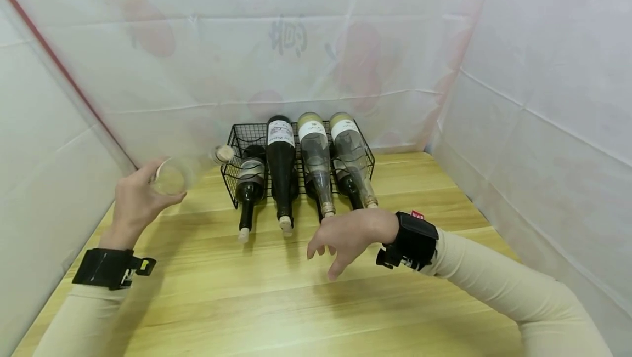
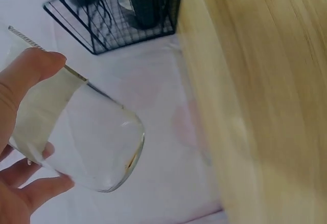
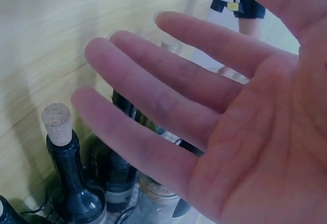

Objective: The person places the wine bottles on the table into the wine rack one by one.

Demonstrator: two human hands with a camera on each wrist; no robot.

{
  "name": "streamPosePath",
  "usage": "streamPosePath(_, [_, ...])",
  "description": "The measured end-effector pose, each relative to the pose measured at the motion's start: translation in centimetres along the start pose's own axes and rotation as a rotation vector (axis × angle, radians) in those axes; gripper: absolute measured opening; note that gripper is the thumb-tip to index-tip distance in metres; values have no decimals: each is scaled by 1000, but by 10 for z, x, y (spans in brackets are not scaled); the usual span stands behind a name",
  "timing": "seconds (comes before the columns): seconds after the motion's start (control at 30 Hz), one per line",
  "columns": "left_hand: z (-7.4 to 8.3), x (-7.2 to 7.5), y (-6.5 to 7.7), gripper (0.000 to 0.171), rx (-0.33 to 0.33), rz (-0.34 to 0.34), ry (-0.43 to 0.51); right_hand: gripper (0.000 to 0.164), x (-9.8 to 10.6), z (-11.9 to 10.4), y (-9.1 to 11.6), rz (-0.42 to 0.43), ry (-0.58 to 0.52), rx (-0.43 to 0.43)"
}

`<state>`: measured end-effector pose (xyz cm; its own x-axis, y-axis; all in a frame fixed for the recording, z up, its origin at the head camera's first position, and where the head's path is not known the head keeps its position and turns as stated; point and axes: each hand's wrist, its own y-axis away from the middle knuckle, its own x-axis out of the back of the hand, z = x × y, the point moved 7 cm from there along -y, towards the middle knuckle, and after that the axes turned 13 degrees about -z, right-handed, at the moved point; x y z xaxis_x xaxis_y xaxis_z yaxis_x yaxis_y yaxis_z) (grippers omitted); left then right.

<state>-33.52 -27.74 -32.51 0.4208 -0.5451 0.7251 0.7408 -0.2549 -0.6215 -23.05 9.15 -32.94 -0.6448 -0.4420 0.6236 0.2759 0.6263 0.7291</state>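
Observation:
In the head view my left hand (image 1: 135,198) grips a clear glass bottle (image 1: 173,176) at the left, its corked neck toward the rack. The left wrist view shows thumb and fingers round the pale label of this clear bottle (image 2: 102,137). My right hand (image 1: 348,233) hovers in front of the rack with loosely spread fingers, overlapping the corked necks on the right. Its palm and straight fingers hold nothing in the right wrist view. Behind it, a black wire rack (image 1: 239,126) bears a dark bottle (image 1: 281,165) and two clear bottles (image 1: 316,154) on top, with several dark bottles below.
The rack stands at the back of the wooden table (image 1: 237,302), close to a white sheet wall (image 1: 197,61). More white sheeting (image 1: 548,88) encloses the right side and the left. Corked necks, such as the lower-left dark bottle's (image 1: 246,214), stick out past the rack's front.

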Motion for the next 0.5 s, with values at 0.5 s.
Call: streamPosePath(0.5, [72,14,14,96,-244,25,-254,53,4,11,-1,63,-100,10])
